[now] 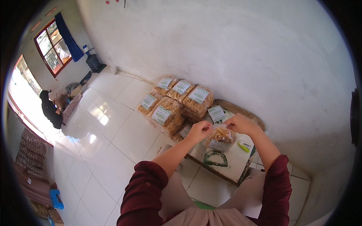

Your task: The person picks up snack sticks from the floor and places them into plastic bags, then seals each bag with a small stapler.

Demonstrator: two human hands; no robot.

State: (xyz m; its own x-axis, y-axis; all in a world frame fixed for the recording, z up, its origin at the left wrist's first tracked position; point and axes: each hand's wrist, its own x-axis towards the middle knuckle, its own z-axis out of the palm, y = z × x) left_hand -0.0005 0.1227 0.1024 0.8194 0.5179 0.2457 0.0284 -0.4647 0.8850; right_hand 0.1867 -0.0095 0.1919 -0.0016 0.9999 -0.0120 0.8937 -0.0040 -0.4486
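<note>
A clear plastic bag of brown snack sticks (220, 138) stands upright on a low worn table (195, 154), its label towards me. My left hand (200, 130) pinches the left corner of the bag's top edge. The right corner of that edge is between the fingers of my right hand (240, 123). The bag's mouth is stretched between both hands; I cannot tell whether it is sealed. A lime-green stapler or similar small tool (243, 146) lies to the right of the bag. Behind it is a printed label sheet (217, 113).
Several filled, labelled snack bags (167, 114) are stacked beside the table, near the white wall (198, 42). At the far left a person (63, 106) is low on the tiled floor (127, 135) by the doorway. A blue plastic stool (56, 199) and water jug (93, 62) stand further off.
</note>
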